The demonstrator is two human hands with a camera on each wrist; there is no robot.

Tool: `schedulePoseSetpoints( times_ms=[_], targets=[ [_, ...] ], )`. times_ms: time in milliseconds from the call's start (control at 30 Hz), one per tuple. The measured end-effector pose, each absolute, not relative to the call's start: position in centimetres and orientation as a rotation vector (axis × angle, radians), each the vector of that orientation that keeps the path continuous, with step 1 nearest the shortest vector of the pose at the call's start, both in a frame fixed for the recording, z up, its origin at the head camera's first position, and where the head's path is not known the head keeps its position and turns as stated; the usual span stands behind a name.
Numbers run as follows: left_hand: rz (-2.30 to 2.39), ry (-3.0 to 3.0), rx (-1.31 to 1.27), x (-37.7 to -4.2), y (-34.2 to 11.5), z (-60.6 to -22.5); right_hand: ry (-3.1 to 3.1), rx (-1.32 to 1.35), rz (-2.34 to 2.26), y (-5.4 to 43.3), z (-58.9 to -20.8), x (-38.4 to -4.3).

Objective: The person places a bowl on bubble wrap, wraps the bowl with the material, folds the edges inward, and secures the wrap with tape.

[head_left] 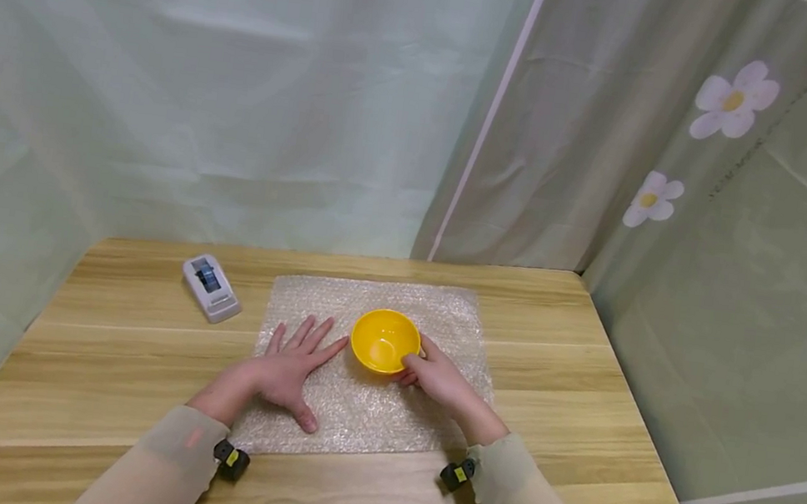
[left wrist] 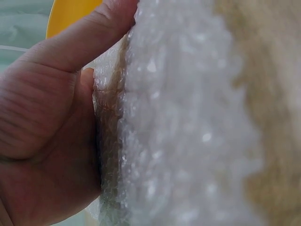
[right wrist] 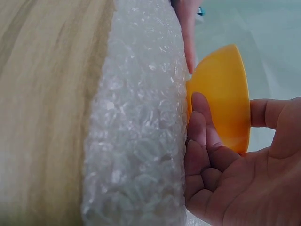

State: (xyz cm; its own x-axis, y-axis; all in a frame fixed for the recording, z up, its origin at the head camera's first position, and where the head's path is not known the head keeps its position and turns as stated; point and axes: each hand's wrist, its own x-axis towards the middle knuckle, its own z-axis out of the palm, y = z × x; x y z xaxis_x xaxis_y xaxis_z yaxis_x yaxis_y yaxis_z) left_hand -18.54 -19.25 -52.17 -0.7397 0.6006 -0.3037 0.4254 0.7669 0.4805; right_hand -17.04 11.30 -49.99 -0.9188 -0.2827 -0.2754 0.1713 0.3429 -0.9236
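A yellow bowl [head_left: 383,340] stands upright on a sheet of bubble wrap [head_left: 368,416] in the head view. My right hand [head_left: 437,375] grips the bowl's right side, thumb over the rim and fingers curled beneath against the outer wall, as the right wrist view shows of the bowl [right wrist: 221,94]. Spread flat, my left hand [head_left: 289,368] rests on the left part of the bubble wrap, its index fingertip close by the bowl's left side. In the left wrist view the left palm [left wrist: 42,122] lies along the wrap [left wrist: 183,132], and part of the bowl [left wrist: 70,16] shows behind the thumb.
On the wooden table [head_left: 564,423], left of the wrap, lies a white and grey handheld device [head_left: 213,287] with a dark window. Hanging curtains [head_left: 278,102] stand behind the table and along its sides. Small black cameras sit at both wrists.
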Motion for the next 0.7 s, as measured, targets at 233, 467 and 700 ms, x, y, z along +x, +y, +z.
schedulePoseSetpoints(
  times_ms=[233,467,700],
  targets=[
    [0.534,2.51,0.767,-18.5,-19.3,-52.2,2.252,-0.121,-1.557,11.5,-49.9,-16.9],
    [0.544,2.512,0.772,-18.5,-19.3,-52.4,2.249,-0.121,-1.516,12.4,-49.8,-16.5],
    [0.543,2.514,0.771,-18.5,-19.2,-52.2,2.296,-0.141,-1.463,14.2,-49.3,-15.5]
  ],
)
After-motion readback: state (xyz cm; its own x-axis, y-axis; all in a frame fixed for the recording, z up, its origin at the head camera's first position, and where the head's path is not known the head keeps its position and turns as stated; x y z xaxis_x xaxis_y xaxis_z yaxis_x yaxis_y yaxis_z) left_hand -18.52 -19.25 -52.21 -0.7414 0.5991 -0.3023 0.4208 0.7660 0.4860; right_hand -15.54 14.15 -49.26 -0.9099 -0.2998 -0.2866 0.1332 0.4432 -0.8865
